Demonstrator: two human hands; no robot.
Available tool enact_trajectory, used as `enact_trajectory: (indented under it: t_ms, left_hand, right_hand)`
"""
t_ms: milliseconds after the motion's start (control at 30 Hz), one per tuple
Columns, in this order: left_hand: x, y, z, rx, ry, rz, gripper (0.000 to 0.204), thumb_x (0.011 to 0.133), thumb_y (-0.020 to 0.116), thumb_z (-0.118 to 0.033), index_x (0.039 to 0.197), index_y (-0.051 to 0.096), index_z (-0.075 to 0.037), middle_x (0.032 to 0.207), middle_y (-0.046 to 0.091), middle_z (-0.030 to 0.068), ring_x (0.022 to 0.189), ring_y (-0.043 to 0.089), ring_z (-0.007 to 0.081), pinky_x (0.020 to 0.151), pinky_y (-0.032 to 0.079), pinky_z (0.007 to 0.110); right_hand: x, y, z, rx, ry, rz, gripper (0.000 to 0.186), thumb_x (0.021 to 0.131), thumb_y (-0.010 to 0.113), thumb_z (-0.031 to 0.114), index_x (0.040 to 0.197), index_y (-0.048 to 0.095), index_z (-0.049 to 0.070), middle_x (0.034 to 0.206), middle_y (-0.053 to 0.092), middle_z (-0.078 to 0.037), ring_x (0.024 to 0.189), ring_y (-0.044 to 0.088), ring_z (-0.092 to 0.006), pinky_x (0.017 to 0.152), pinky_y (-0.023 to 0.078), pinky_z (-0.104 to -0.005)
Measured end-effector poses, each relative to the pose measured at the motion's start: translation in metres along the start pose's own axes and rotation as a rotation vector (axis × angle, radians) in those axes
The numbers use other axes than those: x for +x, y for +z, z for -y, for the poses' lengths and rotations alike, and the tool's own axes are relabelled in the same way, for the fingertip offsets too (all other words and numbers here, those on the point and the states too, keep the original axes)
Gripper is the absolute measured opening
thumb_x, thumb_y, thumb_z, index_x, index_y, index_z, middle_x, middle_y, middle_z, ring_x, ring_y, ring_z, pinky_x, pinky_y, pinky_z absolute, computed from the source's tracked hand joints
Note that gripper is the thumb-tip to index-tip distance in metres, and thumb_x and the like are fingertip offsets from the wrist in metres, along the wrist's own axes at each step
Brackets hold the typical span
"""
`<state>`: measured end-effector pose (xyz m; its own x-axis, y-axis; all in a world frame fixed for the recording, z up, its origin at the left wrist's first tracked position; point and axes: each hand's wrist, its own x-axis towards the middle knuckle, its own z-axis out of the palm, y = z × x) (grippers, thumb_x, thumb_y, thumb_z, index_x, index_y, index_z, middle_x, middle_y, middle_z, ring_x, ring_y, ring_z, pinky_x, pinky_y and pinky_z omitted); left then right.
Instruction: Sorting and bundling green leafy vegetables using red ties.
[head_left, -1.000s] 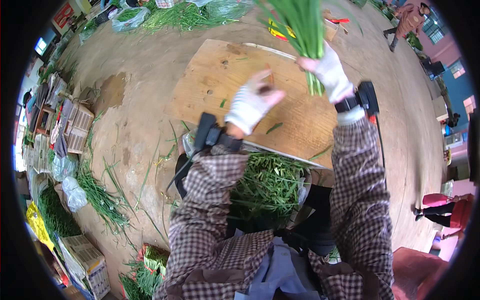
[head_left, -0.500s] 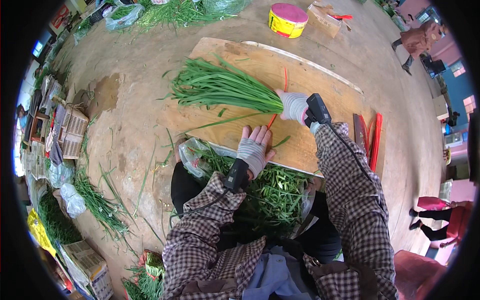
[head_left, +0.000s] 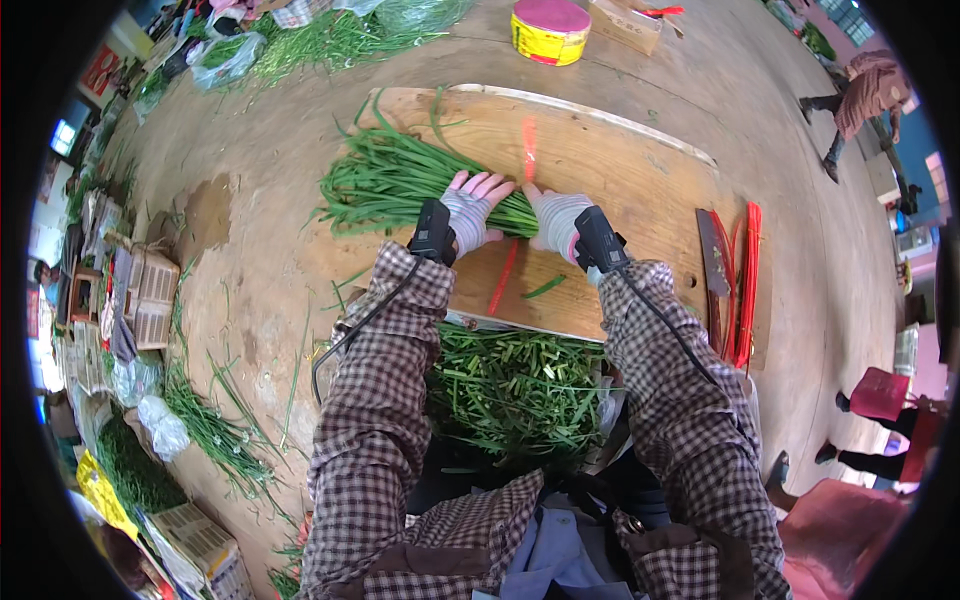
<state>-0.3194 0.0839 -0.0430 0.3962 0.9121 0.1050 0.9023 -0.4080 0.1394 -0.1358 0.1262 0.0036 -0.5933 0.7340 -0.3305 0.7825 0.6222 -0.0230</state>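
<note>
A bunch of long green garlic chives (head_left: 385, 190) lies across a wooden board (head_left: 640, 230), leaves to the left. My left hand (head_left: 472, 212), in a striped fingerless glove, rests over the bunch's middle with its fingers stretched out. At the stem end my right hand (head_left: 558, 217), gloved alike, is closed around the stems, partly hiding them. A red tie strip (head_left: 503, 278) runs under the bunch and shows on both sides of it. One loose green leaf (head_left: 544, 287) lies on the board near my right hand.
Red strips (head_left: 748, 285) and a dark flat blade-like piece (head_left: 713, 255) lie at the board's right end. Green trimmings (head_left: 520, 385) fill a bag below the board. Beyond it stand a yellow drum (head_left: 550, 40) and a cardboard box (head_left: 625, 25). A person (head_left: 868, 95) walks at far right.
My left hand has gone from the board's near edge up onto the chives. The bunch and my right hand have shifted left, and the bunch now lies over the red strip.
</note>
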Motion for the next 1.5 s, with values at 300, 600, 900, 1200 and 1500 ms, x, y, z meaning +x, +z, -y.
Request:
enact_trajectory:
  t_ms: [300,600,900,1200,1500]
  left_hand:
    - [0.021,0.044,0.047,0.044,0.059,-0.124,0.081,0.053,0.075,-0.024,0.128,0.047,-0.013,0.121,0.054,0.0106,0.118,0.047,0.0246,0.105,0.03,0.042]
    - [-0.001,0.078,0.08,0.153,-0.056,0.029,0.088,0.06,0.075,-0.025,0.135,0.032,-0.009,0.13,0.042,0.0125,0.125,0.036,0.0277,0.108,0.023,0.044]
    - [-0.014,0.024,0.031,0.442,0.101,-0.153,0.085,0.062,0.072,-0.049,0.134,0.042,-0.015,0.129,0.05,0.011,0.116,0.049,0.0266,0.093,0.041,0.045]
    - [-0.035,-0.003,0.027,0.637,-0.274,0.211,0.1,0.059,0.076,-0.047,0.14,0.027,-0.016,0.141,0.035,0.0121,0.129,0.035,0.0257,0.102,0.028,0.048]
    - [-0.013,0.002,-0.077,-0.13,0.08,-0.611,0.062,0.078,0.066,-0.011,0.132,0.039,0.002,0.135,0.043,0.0161,0.125,0.04,0.0264,0.107,0.028,0.035]
  right_hand:
    - [-0.063,0.067,0.039,0.267,-0.156,-0.696,0.013,0.072,0.054,0.022,0.082,0.051,0.015,0.083,0.05,-0.003,0.084,0.049,-0.0208,0.08,0.041,-0.0334]
    - [-0.209,0.142,-0.033,0.379,0.103,-1.019,0.035,0.068,0.064,0.026,0.099,0.056,0.011,0.092,0.055,-0.008,0.092,0.052,-0.0286,0.087,0.041,-0.0414]
    - [-0.437,0.178,-0.099,0.542,0.878,-1.161,0.039,0.08,0.063,0.01,0.118,0.054,0.01,0.096,0.063,-0.014,0.088,0.061,-0.0288,0.076,0.051,-0.0345]
    - [-0.547,0.118,-0.123,0.636,1.035,-1.694,0.083,0.084,0.057,0.005,0.145,0.001,0.006,0.092,0.061,-0.012,0.07,0.056,-0.0118,0.067,0.048,-0.0247]
    - [-0.618,0.035,-0.117,0.555,0.676,-1.987,0.067,0.087,0.055,0.005,0.143,0.019,0.004,0.091,0.061,-0.007,0.073,0.055,-0.0103,0.066,0.048,-0.0225]
